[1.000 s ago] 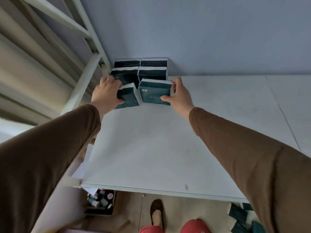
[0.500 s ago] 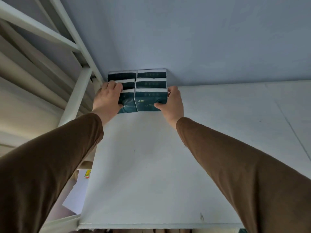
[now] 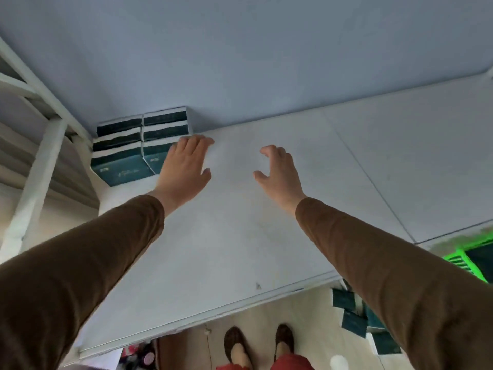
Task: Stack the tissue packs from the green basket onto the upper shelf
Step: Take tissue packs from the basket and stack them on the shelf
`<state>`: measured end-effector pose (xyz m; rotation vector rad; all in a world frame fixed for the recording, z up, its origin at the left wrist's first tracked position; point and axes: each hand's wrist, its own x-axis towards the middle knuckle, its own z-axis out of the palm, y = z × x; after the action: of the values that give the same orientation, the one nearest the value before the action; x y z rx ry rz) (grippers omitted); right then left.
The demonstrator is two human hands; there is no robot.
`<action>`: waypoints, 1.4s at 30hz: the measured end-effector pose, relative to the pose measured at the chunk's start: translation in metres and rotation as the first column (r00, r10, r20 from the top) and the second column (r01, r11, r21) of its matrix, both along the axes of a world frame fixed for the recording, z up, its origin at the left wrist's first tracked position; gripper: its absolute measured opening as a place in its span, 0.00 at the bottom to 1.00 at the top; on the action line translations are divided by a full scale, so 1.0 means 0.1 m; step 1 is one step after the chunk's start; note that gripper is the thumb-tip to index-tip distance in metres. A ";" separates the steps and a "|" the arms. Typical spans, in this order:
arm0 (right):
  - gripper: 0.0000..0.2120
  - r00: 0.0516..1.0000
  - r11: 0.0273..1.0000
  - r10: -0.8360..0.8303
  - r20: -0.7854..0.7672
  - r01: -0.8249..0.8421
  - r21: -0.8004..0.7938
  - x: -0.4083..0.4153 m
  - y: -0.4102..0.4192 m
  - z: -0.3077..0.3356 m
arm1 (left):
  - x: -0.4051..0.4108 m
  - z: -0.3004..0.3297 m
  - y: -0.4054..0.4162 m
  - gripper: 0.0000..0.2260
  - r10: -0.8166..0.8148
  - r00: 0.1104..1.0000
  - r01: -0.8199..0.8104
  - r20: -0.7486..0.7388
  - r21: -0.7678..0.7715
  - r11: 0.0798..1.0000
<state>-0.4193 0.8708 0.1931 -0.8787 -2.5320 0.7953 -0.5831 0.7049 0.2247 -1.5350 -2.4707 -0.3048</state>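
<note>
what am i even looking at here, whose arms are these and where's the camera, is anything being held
There is no machine here. The camera sits on a person's head and looks forward and down, so the two arms in brown sleeves are that person's own.

The big white surface is the upper shelf. In its far left corner, against the wall, dark teal tissue packs stand stacked in two columns.

The left hand reaches out with straight fingers, in front of the right column; whether it touches the packs is hard to tell. The right hand hovers over bare shelf with fingers loosely curled. Neither hand holds anything.

Below the shelf edge you see the person's shoes, more packs, and on the right the green basket.
</note>
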 end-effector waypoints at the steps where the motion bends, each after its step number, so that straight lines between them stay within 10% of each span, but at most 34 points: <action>1: 0.23 1.000 0.999 -0.026 0.014 0.026 0.036 0.25 0.09 0.02 | 0.20 -0.01 0.17 0.28 -0.027 0.999 0.027 0.019 -0.016 0.999; 21: 0.17 0.862 0.893 -0.449 0.236 0.445 0.074 6.16 1.78 -0.37 | 5.57 -0.66 2.97 0.27 -0.465 0.858 0.486 0.220 -0.052 0.872; 42: 0.21 0.740 0.720 -0.563 0.369 0.658 -0.221 7.83 4.67 -1.56 | 7.27 -1.98 5.66 0.26 -0.347 0.838 0.473 0.420 -0.245 0.846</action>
<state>0.3641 1.3383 0.0373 -1.9485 -2.0742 0.9281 0.1438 1.2711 0.0269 -2.3728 -2.5204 -0.2542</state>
